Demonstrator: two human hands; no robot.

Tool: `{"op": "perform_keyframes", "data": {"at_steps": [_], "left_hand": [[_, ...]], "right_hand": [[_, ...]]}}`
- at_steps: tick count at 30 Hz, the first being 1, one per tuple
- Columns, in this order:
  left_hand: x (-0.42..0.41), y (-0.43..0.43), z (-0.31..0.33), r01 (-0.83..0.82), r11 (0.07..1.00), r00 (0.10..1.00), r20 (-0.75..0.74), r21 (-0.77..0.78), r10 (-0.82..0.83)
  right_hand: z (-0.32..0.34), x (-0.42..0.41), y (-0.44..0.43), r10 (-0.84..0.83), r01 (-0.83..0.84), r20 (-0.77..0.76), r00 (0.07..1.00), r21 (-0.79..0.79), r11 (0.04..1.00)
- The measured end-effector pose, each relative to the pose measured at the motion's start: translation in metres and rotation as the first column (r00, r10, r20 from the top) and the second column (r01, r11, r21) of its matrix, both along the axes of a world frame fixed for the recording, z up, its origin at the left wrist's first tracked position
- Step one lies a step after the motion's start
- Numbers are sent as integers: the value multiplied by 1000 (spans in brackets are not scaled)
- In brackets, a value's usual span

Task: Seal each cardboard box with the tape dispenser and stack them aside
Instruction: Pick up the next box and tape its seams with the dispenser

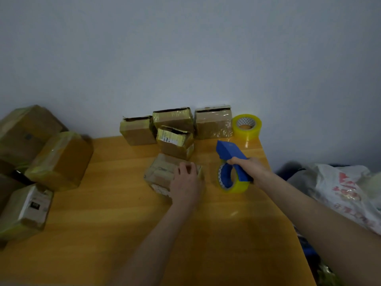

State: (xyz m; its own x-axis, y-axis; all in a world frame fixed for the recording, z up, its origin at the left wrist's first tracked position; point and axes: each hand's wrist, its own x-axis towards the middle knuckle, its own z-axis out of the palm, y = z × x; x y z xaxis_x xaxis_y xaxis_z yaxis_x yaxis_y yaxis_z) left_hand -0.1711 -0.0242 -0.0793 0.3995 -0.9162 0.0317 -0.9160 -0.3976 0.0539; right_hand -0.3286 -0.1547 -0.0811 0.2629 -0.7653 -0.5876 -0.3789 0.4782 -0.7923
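Cardboard box (159,175) on wooden table (115,205), left grip (185,185) clasping it, right grip (250,165) clasping tape dispenser (228,151), grey wall (185,58) behind

Room light dim and cool. The wall (185,48) reads flat grey-blue and darkens toward the frame corners. Small glare patches sit on the table (103,213), one beside the spare tape roll (246,125), one further forward. The tape wrap on the back boxes (213,122) shows a sheen. Soft shadow lies under the forearms (156,240). The left hand (186,183) and the cardboard box (158,174) beneath it are smeared with blur; the tape dispenser (231,153) is sharper. The left-edge boxes (57,159) look stretched and soft.
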Motion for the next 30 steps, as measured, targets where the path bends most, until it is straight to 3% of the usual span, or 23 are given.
{"op": "perform_keyframes", "data": {"at_steps": [6, 10, 13, 16, 18, 20, 21, 24, 26, 30], "left_hand": [[23, 22, -8, 104, 989, 994, -2, 106, -105], [42, 33, -9, 259, 955, 966, -48, 142, -255], [43, 31, -9, 220, 966, 975, -32, 133, -218], [35, 27, -14, 192, 972, 979, 40, 137, -199], [34, 29, -20, 203, 968, 973, 82, 148, -217], [36, 33, -22, 242, 957, 957, 124, 159, -262], [38, 34, -22, 270, 950, 947, 133, 159, -292], [47, 36, -23, 358, 921, 920, 108, 152, -376], [54, 38, -23, 414, 897, 899, 88, 152, -430], [65, 38, -19, 448, 885, 888, 55, 129, -457]], "right_hand": [[-21, 0, -5, -130, 114, 102, 986, 148, 982], [-37, 5, -7, -177, 144, 121, 977, 245, 959], [-47, 12, -6, -195, 158, 111, 975, 277, 948], [-51, 15, -8, -125, 122, 9, 992, 175, 977], [-47, 13, -10, 2, -2, -194, 981, 0, 1000], [-39, 9, -12, 85, -224, -500, 862, -225, 948], [-31, 9, -9, 64, -299, -564, 823, -335, 894], [-4, 28, 21, 150, -423, -484, 862, -523, 740], [0, 51, 50, 301, -525, -459, 836, -509, 682], [-5, 80, 90, 406, -516, -326, 854, -419, 747]]}}
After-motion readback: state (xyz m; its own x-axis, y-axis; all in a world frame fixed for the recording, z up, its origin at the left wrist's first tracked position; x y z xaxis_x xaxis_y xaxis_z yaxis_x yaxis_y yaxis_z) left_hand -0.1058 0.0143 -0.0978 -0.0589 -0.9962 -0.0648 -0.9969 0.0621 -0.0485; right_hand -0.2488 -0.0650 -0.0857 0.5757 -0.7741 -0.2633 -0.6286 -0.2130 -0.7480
